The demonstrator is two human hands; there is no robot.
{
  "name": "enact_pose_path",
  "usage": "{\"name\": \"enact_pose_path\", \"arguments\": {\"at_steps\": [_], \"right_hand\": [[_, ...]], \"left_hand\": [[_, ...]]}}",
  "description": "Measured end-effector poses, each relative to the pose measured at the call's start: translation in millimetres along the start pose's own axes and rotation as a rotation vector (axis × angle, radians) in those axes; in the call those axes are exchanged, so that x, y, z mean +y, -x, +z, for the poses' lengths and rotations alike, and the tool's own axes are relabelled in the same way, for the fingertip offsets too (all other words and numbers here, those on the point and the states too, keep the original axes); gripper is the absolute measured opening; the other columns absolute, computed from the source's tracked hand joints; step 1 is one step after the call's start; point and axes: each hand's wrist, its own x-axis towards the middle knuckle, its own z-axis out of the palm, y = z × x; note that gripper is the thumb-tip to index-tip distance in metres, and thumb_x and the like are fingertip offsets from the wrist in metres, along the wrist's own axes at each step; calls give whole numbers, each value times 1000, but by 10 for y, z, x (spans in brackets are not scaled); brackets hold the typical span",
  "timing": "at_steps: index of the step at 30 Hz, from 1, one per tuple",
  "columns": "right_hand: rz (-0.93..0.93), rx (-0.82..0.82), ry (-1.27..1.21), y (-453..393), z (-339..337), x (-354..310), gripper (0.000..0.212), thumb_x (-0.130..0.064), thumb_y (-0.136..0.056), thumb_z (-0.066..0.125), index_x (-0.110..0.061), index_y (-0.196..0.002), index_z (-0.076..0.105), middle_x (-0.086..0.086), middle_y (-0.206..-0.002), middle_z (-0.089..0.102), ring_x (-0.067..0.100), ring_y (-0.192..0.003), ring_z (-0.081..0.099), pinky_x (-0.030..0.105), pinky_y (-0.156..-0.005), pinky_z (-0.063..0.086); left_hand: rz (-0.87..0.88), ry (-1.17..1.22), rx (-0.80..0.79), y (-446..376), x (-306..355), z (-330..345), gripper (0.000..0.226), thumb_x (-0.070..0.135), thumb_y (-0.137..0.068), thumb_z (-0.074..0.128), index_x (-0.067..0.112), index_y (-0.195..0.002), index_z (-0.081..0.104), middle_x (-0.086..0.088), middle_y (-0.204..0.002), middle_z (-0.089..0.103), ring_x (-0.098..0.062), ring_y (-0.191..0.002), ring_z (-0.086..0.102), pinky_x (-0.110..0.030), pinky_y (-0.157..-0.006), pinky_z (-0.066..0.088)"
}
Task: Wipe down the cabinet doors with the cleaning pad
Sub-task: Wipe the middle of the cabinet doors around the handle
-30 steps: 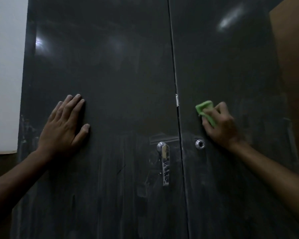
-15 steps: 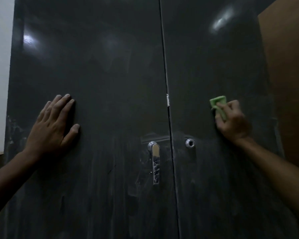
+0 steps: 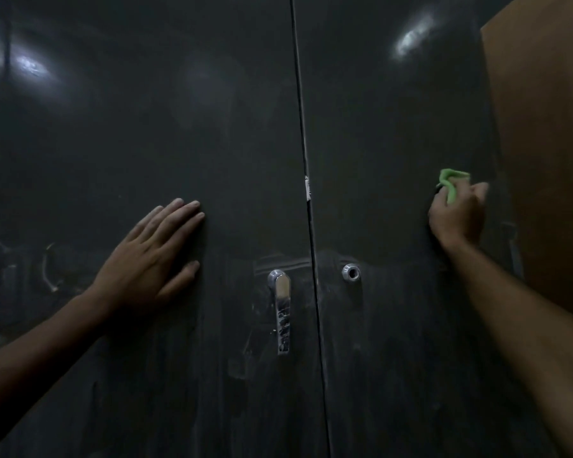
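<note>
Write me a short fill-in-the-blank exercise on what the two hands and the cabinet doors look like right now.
1. The cleaning pad in the right hand is ____ in colour.
2. The left hand lies flat, fingers straight, on the ____ cabinet door.
3. The long metal handle hangs on the left door; the round keyhole sits on the ____ door.

Missing words: green; left; right

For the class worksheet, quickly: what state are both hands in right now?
Left hand: open, flat on the left cabinet door.
Right hand: holding the green cleaning pad.
</note>
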Motion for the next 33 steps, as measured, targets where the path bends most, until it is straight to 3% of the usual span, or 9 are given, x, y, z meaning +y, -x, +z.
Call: {"name": "enact_pose_path", "arguments": {"at_steps": [2, 6, 8, 12, 19, 22, 25, 30, 33], "right_hand": [[-54, 6, -51, 96, 47, -112, 26, -26, -97, 54, -12, -116, 64, 17, -115, 50, 35, -93, 56, 37, -80, 46], [-508, -150, -49, 555, -83, 238, 30, -27, -90, 62, -19, -118, 68, 6, -104, 47, 16, -76, 49, 25, -67, 38], [-441, -128, 31, 416, -168, 524, 31, -32, -90, 57, -17, -116, 66, 9, -106, 48, 28, -78, 54, 32, -66, 44], [101, 18, 47, -235, -104, 535, 31, -31, -96, 49, -8, -113, 61, 22, -119, 49, 42, -97, 56, 44, -87, 46], [-396, -99, -65, 342, -45, 506, 29, -25, -92, 60, -22, -120, 66, 7, -108, 48, 16, -81, 49, 25, -68, 38], [-94, 14, 7, -108, -83, 692, 34, -31, -92, 50, -16, -118, 66, 16, -113, 50, 36, -90, 56, 35, -74, 44], [175, 63, -34, -563, 2, 493, 32, -23, -96, 49, -8, -120, 64, 25, -124, 50, 42, -107, 55, 41, -100, 41], [-195, -21, -67, -16, 32, 384, 22, -20, -94, 61, -18, -115, 68, 11, -109, 51, 19, -83, 49, 29, -70, 40], [-61, 13, 7, -35, -130, 787, 22, -19, -94, 58, -14, -115, 66, 18, -113, 51, 34, -90, 56, 34, -77, 44]], "left_hand": [[11, -33, 5, -7, -22, 40, 78, 54, -101, 36, 9, -163, 29, -10, -173, 22, -27, -162, 15, -48, -131, 14], [30, -75, 18, 6, -61, 113, 78, 56, -102, 34, 11, -165, 26, -7, -175, 18, -24, -163, 11, -43, -132, 8], [30, -85, 26, 3, -77, 134, 79, 56, -102, 34, 10, -165, 25, -6, -175, 16, -23, -163, 10, -42, -133, 6], [30, -102, 25, 1, -61, 149, 80, 56, -102, 33, 9, -165, 24, -7, -175, 15, -25, -163, 11, -44, -133, 7], [34, -114, 10, -1, -60, 129, 80, 55, -102, 34, 8, -165, 24, -9, -175, 15, -26, -163, 11, -45, -132, 8], [39, -130, 16, -5, -54, 135, 80, 54, -101, 35, 6, -165, 25, -9, -175, 14, -27, -163, 12, -45, -132, 8], [47, -141, 23, -3, -62, 153, 80, 55, -102, 35, 7, -165, 23, -9, -176, 14, -27, -163, 13, -44, -133, 6], [52, -140, 11, 3, -98, 176, 80, 59, -104, 30, 10, -166, 19, -7, -176, 13, -27, -163, 12, -42, -133, 4], [41, -144, -5, -1, -130, 186, 81, 61, -104, 28, 11, -167, 18, -6, -176, 12, -27, -163, 12, -42, -133, 3]]}}
